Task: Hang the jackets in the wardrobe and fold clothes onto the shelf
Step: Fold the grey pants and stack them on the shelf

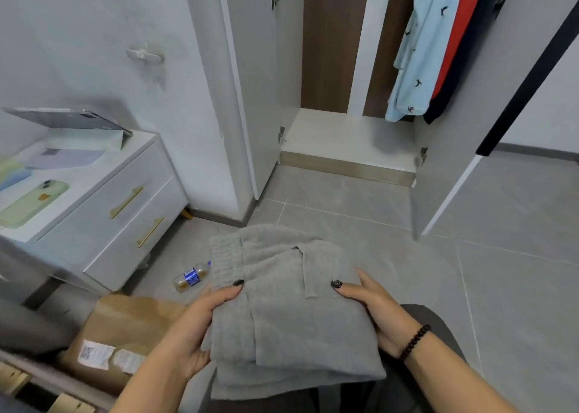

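I hold the folded grey sweater [291,312] with left hand [200,321] and right hand [376,315], thumbs on top, other fingers hidden under the edges. I think the loose layers may slide open on the way to the wardrobe shelf [344,140] in the upper middle, because only the sides are gripped.

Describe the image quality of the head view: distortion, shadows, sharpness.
Head view: wide-angle bending bows the wardrobe door and walls outward; soft, even indoor light, with a faint grey shadow on the wardrobe base shelf; the grey folded sweater, held by the left hand and right hand, looks reasonably sharp, while the nightstand at the left edge is smeared and washed out.
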A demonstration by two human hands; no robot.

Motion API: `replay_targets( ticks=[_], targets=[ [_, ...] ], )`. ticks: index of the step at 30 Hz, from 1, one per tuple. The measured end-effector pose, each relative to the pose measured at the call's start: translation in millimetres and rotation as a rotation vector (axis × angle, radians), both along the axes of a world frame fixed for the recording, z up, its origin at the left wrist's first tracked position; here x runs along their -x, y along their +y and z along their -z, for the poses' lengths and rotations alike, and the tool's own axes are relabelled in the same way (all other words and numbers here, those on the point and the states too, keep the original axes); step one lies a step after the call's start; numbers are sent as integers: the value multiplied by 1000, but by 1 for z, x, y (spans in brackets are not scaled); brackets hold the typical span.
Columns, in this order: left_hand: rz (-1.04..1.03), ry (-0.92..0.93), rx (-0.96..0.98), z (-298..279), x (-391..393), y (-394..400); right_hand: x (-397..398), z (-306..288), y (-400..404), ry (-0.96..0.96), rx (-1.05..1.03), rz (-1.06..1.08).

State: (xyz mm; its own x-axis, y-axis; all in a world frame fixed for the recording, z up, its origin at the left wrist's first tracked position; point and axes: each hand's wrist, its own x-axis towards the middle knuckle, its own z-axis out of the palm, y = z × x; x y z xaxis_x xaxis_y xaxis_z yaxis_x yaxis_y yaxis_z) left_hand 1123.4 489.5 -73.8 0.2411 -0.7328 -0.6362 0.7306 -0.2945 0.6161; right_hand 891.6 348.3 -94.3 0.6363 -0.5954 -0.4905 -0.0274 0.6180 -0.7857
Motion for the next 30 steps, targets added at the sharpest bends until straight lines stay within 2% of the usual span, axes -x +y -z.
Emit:
replay_targets(
  ticks=[2, 11, 15, 20, 26, 30],
  targets=[
    [80, 39, 47, -5, -3, -23, 2, 3, -20, -10, -3, 35],
    [222, -179, -78, 0, -33, -191, -18, 18, -155, 152, 163, 79],
    [261, -163, -87, -21, -37, -249, -28, -10, -204, 211, 206, 78],
    [275, -93, -35, -99, -36, -297, -18, -96, -247, 254, 226, 141],
    [299, -87, 49, -226, -17, -342, 6, -231, -289, 270, 300, 149],
    [270, -227, 110, -314, 3, -374, 22, -327, -319, 271, 409, 132]
  ],
)
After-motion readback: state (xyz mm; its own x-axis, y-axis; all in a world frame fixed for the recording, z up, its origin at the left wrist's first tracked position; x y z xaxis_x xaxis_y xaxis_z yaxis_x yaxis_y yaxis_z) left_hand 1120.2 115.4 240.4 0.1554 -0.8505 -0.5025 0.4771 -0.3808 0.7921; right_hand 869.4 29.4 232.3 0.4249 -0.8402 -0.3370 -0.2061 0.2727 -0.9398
